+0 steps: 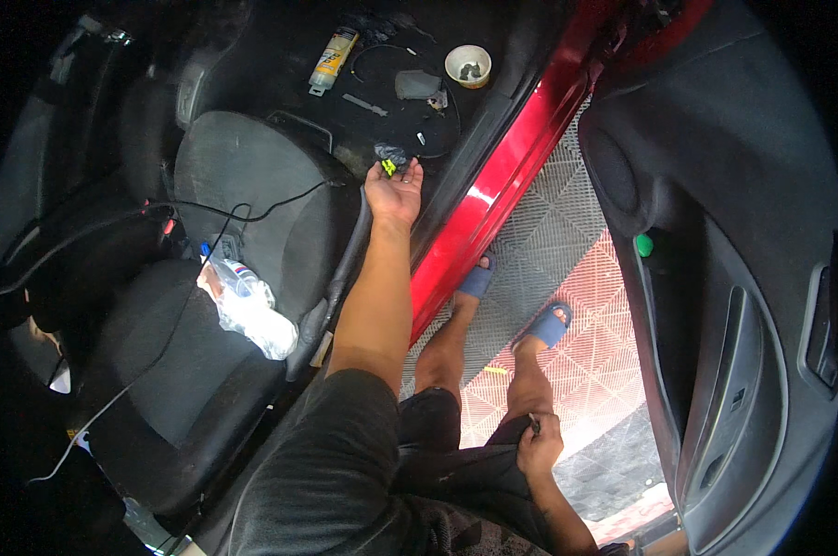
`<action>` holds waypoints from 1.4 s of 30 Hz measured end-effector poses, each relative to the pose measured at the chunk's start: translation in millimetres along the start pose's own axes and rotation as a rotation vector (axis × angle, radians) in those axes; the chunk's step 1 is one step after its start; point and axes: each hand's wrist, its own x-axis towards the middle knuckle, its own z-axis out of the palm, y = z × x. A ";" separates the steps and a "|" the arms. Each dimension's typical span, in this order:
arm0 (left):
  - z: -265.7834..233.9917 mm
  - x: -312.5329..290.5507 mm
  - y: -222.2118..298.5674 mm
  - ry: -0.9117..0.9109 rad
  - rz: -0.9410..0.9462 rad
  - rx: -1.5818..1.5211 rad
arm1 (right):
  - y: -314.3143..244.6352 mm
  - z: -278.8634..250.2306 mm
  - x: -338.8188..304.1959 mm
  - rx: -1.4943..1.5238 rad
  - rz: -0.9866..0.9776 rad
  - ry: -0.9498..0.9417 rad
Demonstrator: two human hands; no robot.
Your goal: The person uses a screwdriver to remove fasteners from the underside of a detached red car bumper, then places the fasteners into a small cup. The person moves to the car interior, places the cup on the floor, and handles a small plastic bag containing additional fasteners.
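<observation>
My left hand reaches over the car's floor beside the door sill, palm up. Its fingers curl around a small neon yellow-green piece; a crumpled dark wad lies just past the fingertips. Low by my knee, my right hand is closed on a small dark slim object, mostly hidden by the fingers. Ahead of my left hand on the floor lie a yellow and grey tube, a flat grey strip, a grey pad and a white cup with dark bits inside.
To the left, a black car seat carries a clear plastic bag and a thin black cable. The red sill runs along my right. A black door stands open over the grey and red floor tiles.
</observation>
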 end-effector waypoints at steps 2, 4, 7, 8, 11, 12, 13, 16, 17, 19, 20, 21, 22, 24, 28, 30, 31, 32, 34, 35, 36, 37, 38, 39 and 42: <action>7.2 -7.0 1.5 -0.004 -0.007 -0.018 | -2.1 2.1 -0.3 -0.008 0.003 -0.011; 11.5 -10.0 5.9 -0.036 -0.035 -0.046 | -3.9 3.9 -1.5 -0.020 0.001 -0.019; 8.3 -5.4 12.5 -0.148 -0.067 0.011 | -6.0 7.0 0.3 -0.019 -0.010 -0.035; 8.1 -2.7 12.5 -0.170 -0.073 0.038 | -5.8 6.2 1.8 -0.019 -0.015 -0.040; 6.1 3.7 10.1 -0.086 -0.102 0.173 | 1.5 14.4 -1.6 -0.022 0.015 -0.042; 16.6 -4.1 6.0 -0.090 -0.118 0.120 | 0.3 14.6 -1.4 -0.021 0.012 -0.034; 26.2 -13.2 1.4 -0.092 -0.136 0.066 | -0.8 14.4 -0.9 -0.020 0.009 -0.026; 23.0 -8.3 6.2 -0.103 -0.101 -0.054 | -5.6 12.0 -0.4 -0.009 0.029 -0.035; 21.8 -3.3 9.3 -0.109 -0.076 -0.085 | -7.9 12.4 0.7 -0.003 0.042 -0.041; 17.1 2.9 11.4 -0.101 -0.147 -0.082 | -9.6 11.7 1.5 -0.011 0.029 -0.038; 21.1 0.4 8.1 -0.098 -0.193 -0.081 | -9.9 10.9 0.9 -0.019 0.030 -0.031; 24.5 -3.1 4.1 -0.124 -0.150 -0.030 | -10.3 10.3 0.9 -0.006 0.032 -0.031; 25.6 -8.6 3.1 -0.186 -0.149 -0.031 | -10.8 9.7 1.5 0.006 0.033 -0.031; 29.7 -22.5 6.8 -0.309 -0.139 -0.034 | -11.3 8.4 2.3 0.018 0.036 -0.035; 41.2 -28.1 5.8 -0.396 -0.117 0.012 | -12.5 7.6 2.5 0.011 0.040 -0.038; 41.5 -25.2 7.1 -0.409 -0.108 0.031 | -13.6 7.5 3.5 0.003 0.034 -0.040; 42.0 -23.5 7.9 -0.416 -0.104 0.040 | -14.3 7.0 3.7 -0.003 0.033 -0.043; 42.4 -21.4 7.5 -0.412 -0.099 0.044 | -14.5 6.1 4.1 -0.009 0.032 -0.045; 42.7 -17.9 6.9 -0.406 -0.089 0.052 | -14.9 4.3 5.0 0.001 0.031 -0.050; 43.5 -17.8 6.1 -0.405 -0.086 0.065 | -14.6 3.7 5.3 0.006 0.032 -0.051; 44.4 -17.8 5.4 -0.405 -0.083 0.078 | -13.6 3.8 5.3 -0.006 0.040 -0.057; 45.2 -18.2 4.9 -0.404 -0.079 0.091 | -12.0 4.3 5.4 -0.018 0.049 -0.064; 43.0 -17.3 5.2 -0.411 -0.091 0.077 | -11.8 3.9 6.0 -0.029 0.055 -0.071; 40.4 -17.1 6.0 -0.417 -0.102 0.064 | -11.6 3.1 6.4 -0.022 0.051 -0.069; 48.9 -28.0 -3.6 -0.357 -0.041 0.158 | -10.7 0.7 7.4 -0.013 0.043 -0.061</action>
